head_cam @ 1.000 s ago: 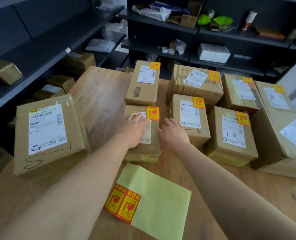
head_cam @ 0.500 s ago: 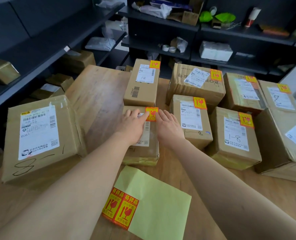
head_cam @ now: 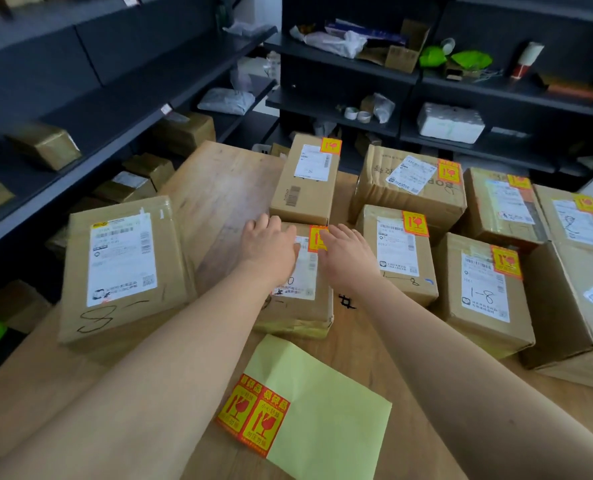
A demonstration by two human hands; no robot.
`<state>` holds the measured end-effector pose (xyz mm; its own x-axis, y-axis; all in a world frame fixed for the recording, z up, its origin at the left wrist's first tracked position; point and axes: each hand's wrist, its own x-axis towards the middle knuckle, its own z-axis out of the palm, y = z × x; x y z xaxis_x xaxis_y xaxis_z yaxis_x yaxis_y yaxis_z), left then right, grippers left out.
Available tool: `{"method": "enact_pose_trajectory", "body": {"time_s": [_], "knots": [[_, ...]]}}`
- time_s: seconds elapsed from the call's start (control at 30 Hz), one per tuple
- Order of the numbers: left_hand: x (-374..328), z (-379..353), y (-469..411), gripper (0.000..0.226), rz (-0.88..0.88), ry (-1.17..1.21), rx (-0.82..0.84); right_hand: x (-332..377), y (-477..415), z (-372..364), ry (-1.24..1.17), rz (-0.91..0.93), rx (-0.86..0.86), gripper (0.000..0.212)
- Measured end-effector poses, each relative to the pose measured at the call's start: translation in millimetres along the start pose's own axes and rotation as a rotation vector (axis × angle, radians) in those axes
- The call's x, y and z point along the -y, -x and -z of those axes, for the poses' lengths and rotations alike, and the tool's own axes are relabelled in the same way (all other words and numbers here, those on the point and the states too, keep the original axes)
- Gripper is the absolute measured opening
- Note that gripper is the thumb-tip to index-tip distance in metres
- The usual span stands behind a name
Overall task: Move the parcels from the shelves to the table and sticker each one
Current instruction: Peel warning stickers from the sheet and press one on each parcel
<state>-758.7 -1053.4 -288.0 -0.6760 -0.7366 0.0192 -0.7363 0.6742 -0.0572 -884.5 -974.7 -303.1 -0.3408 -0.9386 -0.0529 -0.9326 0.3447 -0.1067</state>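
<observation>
1. Flat and wide, the left grip (head_cam: pixel 270 249) lay with straight fingers on the parcel (head_cam: pixel 298 311), holding nothing.
2. Likewise wide, the right grip (head_cam: pixel 348 259) pressed the parcel's right edge, fingertips touching its red sticker (head_cam: pixel 317 240).
3. That parcel sat under both grips on the counter (head_cam: pixel 218 188), just beyond the sticker sheet (head_cam: pixel 329 410).

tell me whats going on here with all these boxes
A person is stickering parcels on a wooden table. Both hands lie flat on one small parcel: the left hand on its label, the right hand at its red-and-yellow fragile sticker. The parcels behind and right of it already carry stickers; the big parcel at left has none. A backing sheet with two stickers lies nearer. More parcels sit on the shelves.
</observation>
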Motion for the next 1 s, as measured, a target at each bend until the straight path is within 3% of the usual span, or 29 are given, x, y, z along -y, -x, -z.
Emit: {"method": "enact_pose_trajectory", "body": {"time_s": [0.23,0.33,0.47,0.6,0.7,0.9,1.0], "knots": [[73.9,69.0,95.3,0.041,0.116,0.006,-0.183,80.0,35.8,53.1,-0.078,0.172,-0.068,0.043],[114.8,79.8,141.5,0.054,0.224,0.013,-0.134,124.2,51.5,58.5,-0.160,0.181,-0.012,0.038],[161.0,63.1,182.4,0.069,0.381,0.089,-0.026,170.5,60.9,50.5,-0.263,0.138,0.121,0.051],[181.0,40.0,197.5,0.065,0.476,0.364,0.034,196.9,61.0,41.2,-0.342,0.099,0.163,0.047],[181.7,34.9,196.1,0.053,0.460,0.570,0.023,205.4,65.3,41.1,-0.436,0.072,0.146,0.042],[164.8,38.5,213.7,0.040,0.352,0.680,-0.060,191.0,104.8,42.2,-0.507,-0.003,0.024,0.030],[145.2,43.9,225.8,0.045,0.284,0.678,-0.072,169.6,139.6,50.6,-0.499,-0.029,-0.037,0.032]]}}
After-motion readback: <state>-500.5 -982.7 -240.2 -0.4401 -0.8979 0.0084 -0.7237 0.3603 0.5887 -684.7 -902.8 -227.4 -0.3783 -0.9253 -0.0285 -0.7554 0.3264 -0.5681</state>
